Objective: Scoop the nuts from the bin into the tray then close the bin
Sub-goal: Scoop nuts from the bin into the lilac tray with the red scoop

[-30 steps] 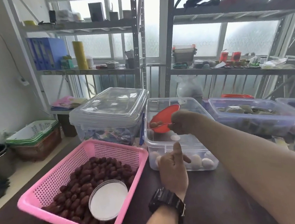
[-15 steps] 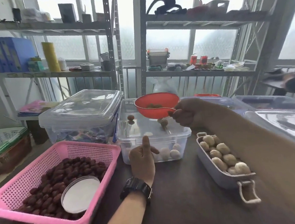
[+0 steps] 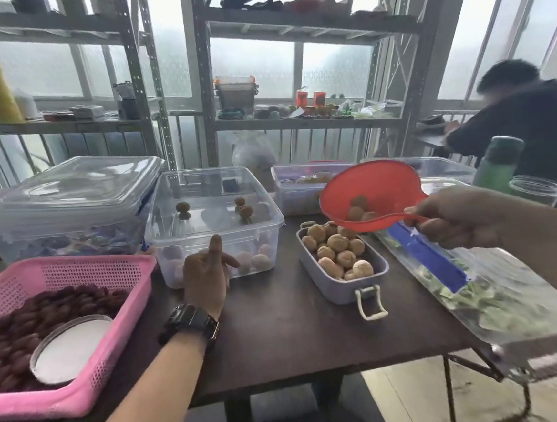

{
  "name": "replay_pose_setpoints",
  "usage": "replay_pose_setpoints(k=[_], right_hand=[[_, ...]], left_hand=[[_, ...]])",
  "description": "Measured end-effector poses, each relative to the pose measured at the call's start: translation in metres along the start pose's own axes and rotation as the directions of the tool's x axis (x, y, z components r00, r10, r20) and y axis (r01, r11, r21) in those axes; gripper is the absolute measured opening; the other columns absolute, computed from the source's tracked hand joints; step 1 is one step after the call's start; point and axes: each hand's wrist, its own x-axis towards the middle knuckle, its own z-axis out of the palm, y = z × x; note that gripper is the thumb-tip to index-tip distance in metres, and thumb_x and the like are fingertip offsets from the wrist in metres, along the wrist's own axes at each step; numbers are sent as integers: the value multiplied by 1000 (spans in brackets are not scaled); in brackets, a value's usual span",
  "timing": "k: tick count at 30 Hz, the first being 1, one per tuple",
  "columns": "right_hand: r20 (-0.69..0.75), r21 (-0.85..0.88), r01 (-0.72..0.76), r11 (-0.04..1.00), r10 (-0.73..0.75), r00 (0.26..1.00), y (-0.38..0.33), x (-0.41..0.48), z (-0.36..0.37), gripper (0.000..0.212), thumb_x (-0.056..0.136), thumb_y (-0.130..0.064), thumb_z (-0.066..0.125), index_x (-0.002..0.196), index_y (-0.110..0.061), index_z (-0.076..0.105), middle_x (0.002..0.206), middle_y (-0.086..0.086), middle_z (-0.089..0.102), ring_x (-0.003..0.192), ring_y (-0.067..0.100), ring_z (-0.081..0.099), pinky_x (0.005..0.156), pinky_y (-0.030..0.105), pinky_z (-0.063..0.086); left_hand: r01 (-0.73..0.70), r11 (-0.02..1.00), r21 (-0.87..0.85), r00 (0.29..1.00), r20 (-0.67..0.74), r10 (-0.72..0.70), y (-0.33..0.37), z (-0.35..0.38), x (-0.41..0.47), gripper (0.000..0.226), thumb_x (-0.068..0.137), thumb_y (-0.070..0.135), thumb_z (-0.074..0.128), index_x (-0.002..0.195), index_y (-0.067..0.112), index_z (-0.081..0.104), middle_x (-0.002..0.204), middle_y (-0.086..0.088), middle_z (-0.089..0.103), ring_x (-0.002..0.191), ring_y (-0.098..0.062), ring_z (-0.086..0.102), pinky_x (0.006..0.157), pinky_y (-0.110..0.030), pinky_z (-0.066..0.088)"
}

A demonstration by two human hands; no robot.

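Right hand (image 3: 456, 218) holds red scoop (image 3: 370, 196) of nuts (image 3: 358, 210) above the tray (image 3: 344, 289)

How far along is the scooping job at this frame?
Done: the tray already holds a heap of nuts. In hand: the right hand holds the red scoop, carrying a few nuts, over the tray's far end. Left: nuts remain in the clear bin, which stands open; the left hand is by its front.

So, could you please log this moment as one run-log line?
phase: transfer | right hand: holds scoop with nuts above tray | left hand: empty, before bin | bin: uncovered
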Motion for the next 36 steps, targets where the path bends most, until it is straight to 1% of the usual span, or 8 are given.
replay_pose_setpoints(k=[5, 10, 15, 19, 22, 25, 29, 36], right_hand=[[-113, -87, -1, 996, -9, 994, 28, -8, -13, 33, 102, -16, 35, 73, -7, 49, 39, -1, 32, 26, 5, 16, 33, 9, 12], [-293, -252, 53, 966, -128, 948, 33, -13, 0, 38, 96, -5, 42, 58, -7, 46, 33, 1, 32, 25, 9, 19, 37, 10, 18], [-427, -440, 28, 898, -237, 872, 39, -3, 8, 37, 92, -4, 48, 55, -7, 50, 35, 4, 42, 31, 16, 39, 40, 18, 30], [-423, -549, 54, 834, -333, 843, 38, -3, 15, 32, 94, -5, 48, 62, -3, 51, 52, 13, 52, 40, 22, 51, 31, 17, 36], [-409, -647, 60, 760, -412, 814, 39, 2, 15, 27, 92, -10, 50, 67, 0, 55, 66, 23, 62, 59, 37, 64, 52, 36, 52], [-407, -707, 32, 706, -443, 799, 39, 4, 16, 25, 89, -17, 51, 74, 1, 58, 72, 26, 64, 68, 40, 66, 66, 46, 56], [-386, -771, 22, 637, -495, 778, 40, 3, 21, 23, 91, -18, 49, 74, -3, 57, 67, 18, 62, 66, 36, 63, 66, 44, 54], [-353, -842, 1, 540, -552, 755, 43, 0, 25, 35, 94, -21, 46, 60, -16, 42, 63, 7, 50, 61, 28, 51, 60, 32, 36]], left_hand=[[-13, 1000, 26, 1000, -4, 13, -3, -1, 0, 69, 99, 51, 38, 50, 16, 70, 29, -3, 41, 27, -11, 35, 42, -18, 30], [-19, 1000, -7, 1000, -4, 19, -1, 0, -2, 68, 103, 41, 37, 54, 5, 67, 27, -1, 41, 25, -9, 33, 37, -15, 26], [-22, 1000, -4, 1000, -4, 22, 2, -2, -3, 71, 106, 37, 34, 57, -2, 67, 28, 0, 42, 25, -6, 34, 36, -14, 27], [-15, 1000, -24, 1000, 2, 15, 6, -1, -5, 71, 106, 35, 34, 58, -6, 67, 27, 1, 40, 25, -6, 34, 36, -15, 27], [-8, 999, -31, 1000, -1, 8, 7, -1, -7, 72, 106, 35, 34, 59, -7, 67, 27, 1, 40, 25, -6, 34, 36, -15, 28], [-1, 999, -36, 1000, -6, 1, 9, -1, -6, 71, 107, 33, 34, 59, -7, 67, 27, 2, 40, 25, -7, 34, 36, -15, 28], [5, 999, -48, 1000, -10, -5, 11, 0, -5, 71, 108, 32, 33, 59, -8, 67, 28, 2, 39, 25, -7, 33, 35, -15, 27], [11, 999, -48, 1000, -15, -12, 11, 0, -6, 71, 108, 33, 33, 58, -7, 66, 29, -1, 39, 26, -7, 33, 36, -16, 28]])
